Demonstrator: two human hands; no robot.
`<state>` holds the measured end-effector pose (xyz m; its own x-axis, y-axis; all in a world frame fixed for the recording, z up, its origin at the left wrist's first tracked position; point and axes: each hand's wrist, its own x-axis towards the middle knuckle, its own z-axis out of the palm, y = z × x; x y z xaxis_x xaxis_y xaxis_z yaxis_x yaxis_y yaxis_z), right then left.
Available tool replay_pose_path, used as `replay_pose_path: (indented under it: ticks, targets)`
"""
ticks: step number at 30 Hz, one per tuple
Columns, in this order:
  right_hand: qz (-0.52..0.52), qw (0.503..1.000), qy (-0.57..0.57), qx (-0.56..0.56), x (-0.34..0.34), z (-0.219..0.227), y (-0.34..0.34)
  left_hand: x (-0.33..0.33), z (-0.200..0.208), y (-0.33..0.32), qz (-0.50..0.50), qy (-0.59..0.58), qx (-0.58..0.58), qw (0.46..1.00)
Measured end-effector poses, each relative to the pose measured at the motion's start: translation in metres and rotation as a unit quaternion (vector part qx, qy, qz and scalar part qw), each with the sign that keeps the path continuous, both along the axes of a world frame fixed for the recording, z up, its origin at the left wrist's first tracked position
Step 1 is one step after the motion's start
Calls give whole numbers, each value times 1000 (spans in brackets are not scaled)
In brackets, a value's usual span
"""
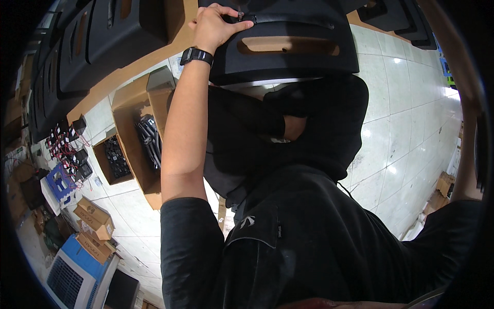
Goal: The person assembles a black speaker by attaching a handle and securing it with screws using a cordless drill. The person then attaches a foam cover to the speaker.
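In front of my seated legs lies a large black moulded panel [288, 59] with a long slot showing brown beneath it. My left hand [213, 26], with a watch on its wrist, reaches to the panel's far left part. Its thumb and fingers are closed on a small black piece [249, 20] at the end of a curved groove. A small metal tip or screw [240, 15] stands upright between the fingers. Above it, at the top edge, is a dark shape too dim to name. My right arm [465, 149] rises along the right rim; its hand is outside the picture.
More black panels [110, 46] lie on cardboard at left and others [399, 23] at upper right. An open carton [136, 92] of dark strips and a smaller box [113, 159] of black parts stand by my left arm. Wired black parts [67, 147] and a blue stool [60, 183] are farther left.
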<state>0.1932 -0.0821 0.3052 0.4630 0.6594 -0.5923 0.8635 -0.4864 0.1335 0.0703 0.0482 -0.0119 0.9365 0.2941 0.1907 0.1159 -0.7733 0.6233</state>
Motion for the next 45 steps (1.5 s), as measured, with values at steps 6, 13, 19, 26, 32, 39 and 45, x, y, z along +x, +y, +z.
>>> replay_pose_path:
  ticks: [6, 13, 19, 26, 32, 39, 45]
  targets:
    - [8, 1000, 20, 0, 2, -2, 2, 0, 1, 0, 1, 0, 3, 1000]
    - [18, 998, 60, -2, 7, -7, 3, -4, 0, -3, 14, -12, 32, 999]
    - [13, 992, 125, 4, 18, -8, -9, 4, 11, -2, 4, 54, -25, 998]
    - [57, 961, 267, 43, 47, -20, -33, -2, 29, -6, 11, 105, -89, 990]
    - [178, 873, 212, 401, 14, 11, -151, -8, 24, 1, 4, 38, -54, 998]
    - [-94, 838, 16, 537, -80, -102, -420, -27, 5, -35, -22, -215, 103, 971]
    - [-322, 776, 163, 516, -163, -201, -466, -51, 12, -69, 79, -75, 243, 964]
